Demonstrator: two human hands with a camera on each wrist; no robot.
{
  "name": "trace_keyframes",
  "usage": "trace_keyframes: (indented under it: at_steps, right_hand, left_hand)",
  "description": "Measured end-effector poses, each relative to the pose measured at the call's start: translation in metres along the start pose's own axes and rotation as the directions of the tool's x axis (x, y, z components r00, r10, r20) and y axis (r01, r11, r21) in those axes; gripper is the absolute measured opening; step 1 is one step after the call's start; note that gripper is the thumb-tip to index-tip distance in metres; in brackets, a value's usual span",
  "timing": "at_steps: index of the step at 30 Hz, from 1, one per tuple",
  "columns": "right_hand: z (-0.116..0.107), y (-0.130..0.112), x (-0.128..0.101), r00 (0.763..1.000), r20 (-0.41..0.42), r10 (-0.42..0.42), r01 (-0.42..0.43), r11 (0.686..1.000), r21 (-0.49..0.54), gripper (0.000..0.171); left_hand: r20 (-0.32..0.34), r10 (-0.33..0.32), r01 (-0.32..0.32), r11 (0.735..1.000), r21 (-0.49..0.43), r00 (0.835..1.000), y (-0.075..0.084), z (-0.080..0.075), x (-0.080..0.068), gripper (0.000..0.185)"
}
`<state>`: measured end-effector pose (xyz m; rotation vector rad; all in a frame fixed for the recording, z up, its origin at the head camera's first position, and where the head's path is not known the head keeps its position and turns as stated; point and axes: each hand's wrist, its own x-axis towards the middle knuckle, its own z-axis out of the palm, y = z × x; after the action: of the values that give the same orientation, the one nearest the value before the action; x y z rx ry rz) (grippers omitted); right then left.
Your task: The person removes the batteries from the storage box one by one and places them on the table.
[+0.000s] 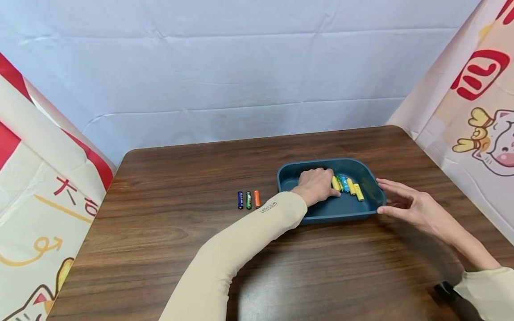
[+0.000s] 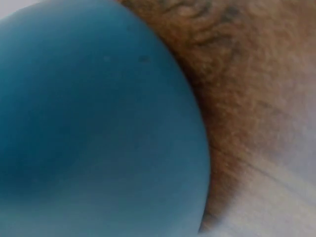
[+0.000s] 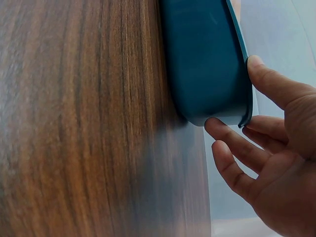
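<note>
A dark blue tub (image 1: 341, 217) stands on the table, with a row of batteries inside: a blue battery (image 1: 345, 183), a green one (image 1: 340, 182) and yellow ones (image 1: 358, 192). My left hand (image 1: 315, 183) reaches into it and pinches the leftmost yellow battery (image 1: 335, 183) between thumb and forefinger; the other fingertips are hidden. At the tub's right end my right hand (image 1: 417, 209) holds the rim, thumb near the front corner and fingers farther back. In the right wrist view the thumb (image 3: 256, 64) presses the rim. Only the tub's outer wall (image 2: 98, 123) and table show in the left wrist view.
Left of the tub a dark blue battery (image 1: 240, 200), a green one (image 1: 248, 200) and an orange one (image 1: 257, 199) stand side by side on the brown wooden table (image 1: 160, 232). Pale cloth (image 1: 201, 80) hangs behind the table, printed cloth (image 1: 482, 111) at the sides.
</note>
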<state>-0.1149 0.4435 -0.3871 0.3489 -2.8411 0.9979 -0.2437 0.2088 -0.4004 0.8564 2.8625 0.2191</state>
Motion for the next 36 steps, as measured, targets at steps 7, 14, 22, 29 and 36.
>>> trace_keyframes:
  at_steps: [7, 14, 22, 29, 36]
  right_hand:
    - [0.0, 0.0, 0.0, 1.0, 0.007, 0.006, -0.006, 1.0, -0.001, 0.068]
    - [0.001, 0.0, 0.0, 1.0, 0.003, -0.004, 0.004, 1.0, -0.001, 0.068]
    - [0.0, 0.0, 0.0, 1.0, 0.007, 0.004, -0.004, 1.0, 0.004, 0.069]
    - [0.0, 0.0, 0.0, 1.0, 0.0, 0.003, -0.003, 1.0, 0.001, 0.068]
    - [0.001, 0.002, -0.001, 1.0, -0.006, -0.008, 0.008, 1.0, 0.014, 0.068]
  left_hand:
    - [0.025, 0.0, -0.001, 1.0, 0.014, 1.0, 0.001, 0.001, 0.0, 0.05]
    - [0.056, -0.004, 0.003, 1.0, 0.012, 0.998, -0.001, -0.002, -0.001, 0.047]
    - [0.096, 0.011, -0.013, 1.0, 0.017, 0.995, -0.004, -0.013, -0.009, 0.04]
    - [0.086, 0.076, -0.071, 0.996, -0.058, 0.993, -0.016, -0.031, -0.029, 0.053]
    - [0.021, 0.132, -0.129, 0.984, -0.123, 0.991, -0.036, -0.051, -0.055, 0.062]
